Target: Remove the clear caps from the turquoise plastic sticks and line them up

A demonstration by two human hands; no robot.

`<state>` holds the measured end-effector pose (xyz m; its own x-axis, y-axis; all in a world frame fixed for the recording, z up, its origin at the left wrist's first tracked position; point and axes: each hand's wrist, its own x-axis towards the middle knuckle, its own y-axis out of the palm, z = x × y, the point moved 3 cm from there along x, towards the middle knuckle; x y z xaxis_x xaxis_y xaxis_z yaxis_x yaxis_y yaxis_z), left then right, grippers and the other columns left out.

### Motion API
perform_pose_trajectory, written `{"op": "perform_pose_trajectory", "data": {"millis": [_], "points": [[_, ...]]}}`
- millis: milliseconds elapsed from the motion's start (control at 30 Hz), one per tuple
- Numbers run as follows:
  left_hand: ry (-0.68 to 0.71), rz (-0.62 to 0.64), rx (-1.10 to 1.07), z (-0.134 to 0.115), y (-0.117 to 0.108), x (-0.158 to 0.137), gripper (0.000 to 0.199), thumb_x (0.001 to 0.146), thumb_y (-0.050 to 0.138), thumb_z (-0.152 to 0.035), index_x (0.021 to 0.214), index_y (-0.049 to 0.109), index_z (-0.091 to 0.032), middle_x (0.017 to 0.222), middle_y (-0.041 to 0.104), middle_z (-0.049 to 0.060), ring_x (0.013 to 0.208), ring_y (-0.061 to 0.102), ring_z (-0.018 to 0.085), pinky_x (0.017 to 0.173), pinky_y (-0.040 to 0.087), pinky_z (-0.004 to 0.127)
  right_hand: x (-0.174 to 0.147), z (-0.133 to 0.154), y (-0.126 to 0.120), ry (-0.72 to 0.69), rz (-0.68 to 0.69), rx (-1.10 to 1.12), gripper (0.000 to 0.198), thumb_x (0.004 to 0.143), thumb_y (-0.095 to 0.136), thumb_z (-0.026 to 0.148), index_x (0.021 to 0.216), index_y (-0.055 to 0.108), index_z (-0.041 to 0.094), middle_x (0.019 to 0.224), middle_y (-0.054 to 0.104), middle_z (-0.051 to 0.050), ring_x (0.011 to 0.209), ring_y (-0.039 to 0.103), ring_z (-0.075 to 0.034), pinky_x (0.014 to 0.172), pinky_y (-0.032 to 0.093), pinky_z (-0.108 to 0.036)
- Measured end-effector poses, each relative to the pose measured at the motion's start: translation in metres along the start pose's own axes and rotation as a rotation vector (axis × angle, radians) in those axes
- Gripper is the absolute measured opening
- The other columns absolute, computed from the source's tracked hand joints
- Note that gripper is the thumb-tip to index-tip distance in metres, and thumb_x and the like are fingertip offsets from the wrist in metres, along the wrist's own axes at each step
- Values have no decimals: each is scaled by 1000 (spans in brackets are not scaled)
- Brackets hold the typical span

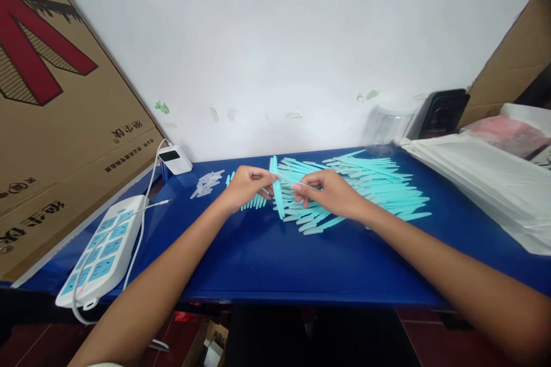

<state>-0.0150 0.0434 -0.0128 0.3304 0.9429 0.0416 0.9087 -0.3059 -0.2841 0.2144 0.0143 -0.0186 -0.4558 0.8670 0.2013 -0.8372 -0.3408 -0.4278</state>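
Observation:
My left hand [249, 186] is closed in a pinch at the left end of a slim turquoise stick [289, 178], which looks like an eyebrow razor. My right hand [329, 192] pinches the same stick from the other side. Blur hides the exact contact at the fingertips. Just right of my left fingers, upright turquoise sticks [279, 198] stretch toward me; whether they are held or lying I cannot tell. Under and beyond my right hand spreads a large pile of similar sticks [379, 183] with pale ends. A smaller row of turquoise sticks [253, 202] lies partly behind my left hand.
Small translucent pieces [208, 183] lie on the blue table [267, 269]. A white power strip [103, 252] with cables and a white device [175, 159] are at left, beside a cardboard box [64, 126]. Clear container [390, 126] and white bags [482, 178] stand right.

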Motion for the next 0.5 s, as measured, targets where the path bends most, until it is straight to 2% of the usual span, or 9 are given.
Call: {"op": "perform_pose_trajectory", "data": {"millis": [133, 200, 300, 400, 500], "points": [[-122, -132, 144, 10, -52, 11, 50, 67, 91, -60, 72, 76, -13, 67, 69, 6, 61, 65, 16, 60, 57, 28, 2, -4, -12, 46, -69, -8, 51, 92, 69, 66, 77, 76, 18, 78, 79, -6, 66, 74, -19, 66, 51, -30], [-189, -143, 221, 16, -67, 15, 51, 63, 92, -60, 69, 74, -13, 65, 68, 6, 59, 61, 15, 55, 52, 26, 3, -6, -16, 74, -88, 1, 50, 90, 71, 66, 78, 75, 18, 83, 81, -7, 67, 74, -19, 67, 52, -31], [-247, -119, 348, 22, -71, 16, 52, 66, 88, -64, 65, 72, -14, 58, 62, 4, 52, 52, 12, 48, 40, 24, 3, -5, -18, 88, -103, -18, 51, 90, 71, 67, 78, 75, 18, 81, 81, -7, 66, 74, -19, 67, 51, -31], [-251, -125, 450, 23, -65, 13, 54, 68, 85, -66, 59, 69, -16, 46, 46, -2, 46, 37, 9, 46, 26, 24, 2, -3, -19, 66, -105, -47, 54, 91, 68, 69, 77, 76, 17, 76, 79, -8, 65, 73, -20, 64, 49, -30], [-221, -138, 506, 22, -59, 11, 54, 69, 84, -67, 55, 67, -17, 43, 34, -5, 46, 25, 8, 47, 18, 25, 2, -3, -20, 51, -103, -56, 56, 91, 66, 70, 79, 77, 17, 74, 78, -8, 65, 72, -20, 61, 47, -30]]}}
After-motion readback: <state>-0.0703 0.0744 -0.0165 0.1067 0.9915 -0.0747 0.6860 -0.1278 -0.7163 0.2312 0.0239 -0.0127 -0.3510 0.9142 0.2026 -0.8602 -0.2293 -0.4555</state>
